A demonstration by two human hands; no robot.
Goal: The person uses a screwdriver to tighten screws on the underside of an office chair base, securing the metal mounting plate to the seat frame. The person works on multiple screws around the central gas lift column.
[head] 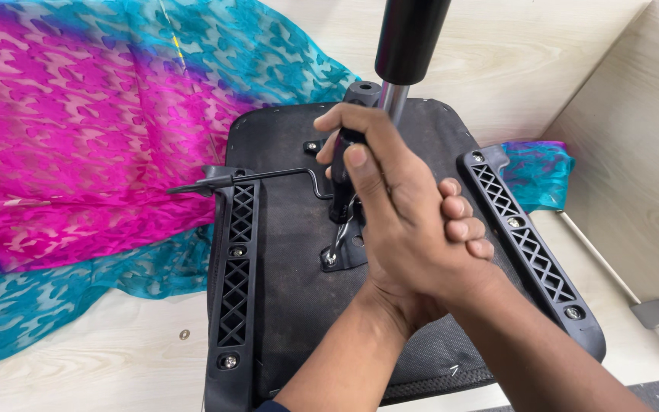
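An upturned black chair seat point(291, 229) lies on a pale wooden surface point(101, 358). My right hand point(398, 191) is closed round the black handle of a screwdriver point(340, 187), whose metal tip rests at a screw point(331, 259) on the centre bracket. My left hand point(463, 221) comes in from underneath and clasps the right hand, its fingertips showing on the right side. Just beyond the hands rises the chair's gas column point(409, 38), black above and chrome below.
Two black lattice brackets point(234, 267) point(528, 244) are screwed along the seat's sides. A thin lever rod point(268, 175) sticks out to the left. Pink and teal patterned fabric point(78, 137) spreads at left. At right stands a pale wood panel point(634, 152), with a white rod point(612, 267) below it.
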